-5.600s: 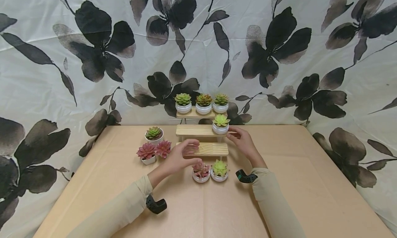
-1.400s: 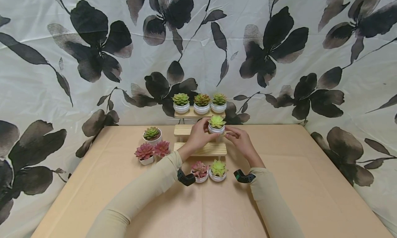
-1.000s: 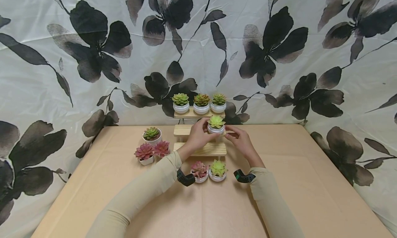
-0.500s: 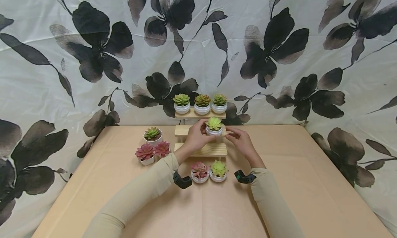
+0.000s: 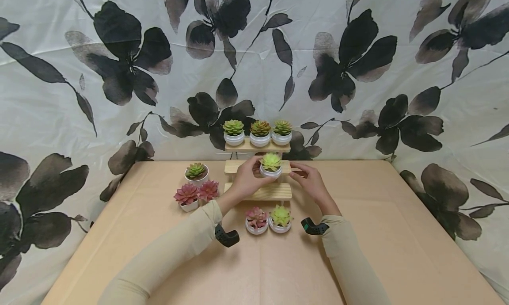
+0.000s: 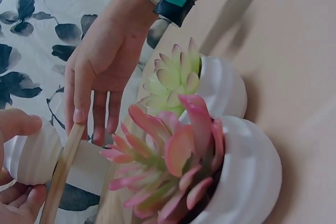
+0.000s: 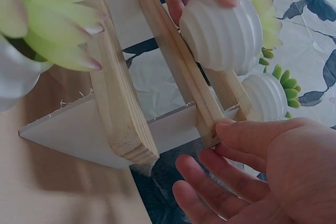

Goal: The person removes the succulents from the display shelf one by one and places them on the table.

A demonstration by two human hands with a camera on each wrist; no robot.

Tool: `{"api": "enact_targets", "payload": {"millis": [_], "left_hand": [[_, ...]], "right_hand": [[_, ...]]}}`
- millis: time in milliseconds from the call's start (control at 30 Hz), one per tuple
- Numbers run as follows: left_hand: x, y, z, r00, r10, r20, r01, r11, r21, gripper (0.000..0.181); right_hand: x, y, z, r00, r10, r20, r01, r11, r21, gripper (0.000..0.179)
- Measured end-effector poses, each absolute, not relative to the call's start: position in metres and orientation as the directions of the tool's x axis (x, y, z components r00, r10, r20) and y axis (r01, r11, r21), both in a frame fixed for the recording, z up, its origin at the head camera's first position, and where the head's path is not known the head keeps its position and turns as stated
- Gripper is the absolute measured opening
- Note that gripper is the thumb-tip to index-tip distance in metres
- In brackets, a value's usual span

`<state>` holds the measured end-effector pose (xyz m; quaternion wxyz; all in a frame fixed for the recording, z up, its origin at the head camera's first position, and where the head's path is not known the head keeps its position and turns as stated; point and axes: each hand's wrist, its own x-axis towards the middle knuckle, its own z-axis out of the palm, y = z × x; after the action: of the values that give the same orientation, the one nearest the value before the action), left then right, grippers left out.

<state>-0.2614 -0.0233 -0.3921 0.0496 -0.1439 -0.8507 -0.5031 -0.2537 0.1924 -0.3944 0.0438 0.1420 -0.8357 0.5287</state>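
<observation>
My left hand (image 5: 244, 182) grips the white ribbed pot (image 7: 223, 32) of a light-green artificial succulent (image 5: 271, 162) at the middle shelf (image 5: 232, 166) of a three-tier wooden stand. Whether the pot touches the shelf is hard to tell. At that shelf's right end, my right hand (image 5: 311, 182) pinches the wood between thumb and index finger; its other fingers (image 7: 202, 203) extend below. Three potted succulents (image 5: 260, 132) line the top shelf (image 5: 258, 148). The lowest shelf (image 5: 274, 192) bears no pots where it shows.
Before the stand, a pink succulent (image 5: 256, 219) and a light-green one (image 5: 280, 218) stand on the table (image 5: 358, 252). Left of it are a green succulent (image 5: 196, 172) and two red ones (image 5: 187, 195), (image 5: 208, 191). A floral cloth (image 5: 278, 57) hangs behind.
My left hand came in from above the lowest shelf, took hold of the light-green succulent, and has moved it left from the middle shelf's right end. The right hand has stayed there.
</observation>
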Motion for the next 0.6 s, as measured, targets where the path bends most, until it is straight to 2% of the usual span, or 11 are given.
{"api": "enact_targets", "payload": {"millis": [133, 367, 600], "left_hand": [[-0.259, -0.027, -0.392, -0.952, 0.206, 0.228, 0.299, 0.443, 0.846, 0.067], [-0.253, -0.033, -0.393, -0.954, 0.211, 0.213, 0.289, 0.451, 0.844, 0.069], [-0.248, -0.040, -0.392, -0.946, 0.242, 0.214, 0.304, 0.448, 0.840, 0.070]], "right_hand": [[-0.256, 0.194, -0.397, -0.955, -0.193, 0.226, -0.286, 0.393, -0.874, 0.043], [-0.280, 0.201, -0.427, -0.956, -0.180, 0.231, -0.285, 0.383, -0.879, 0.044], [-0.279, 0.200, -0.425, -0.957, -0.164, 0.238, -0.285, 0.387, -0.877, 0.042]]}}
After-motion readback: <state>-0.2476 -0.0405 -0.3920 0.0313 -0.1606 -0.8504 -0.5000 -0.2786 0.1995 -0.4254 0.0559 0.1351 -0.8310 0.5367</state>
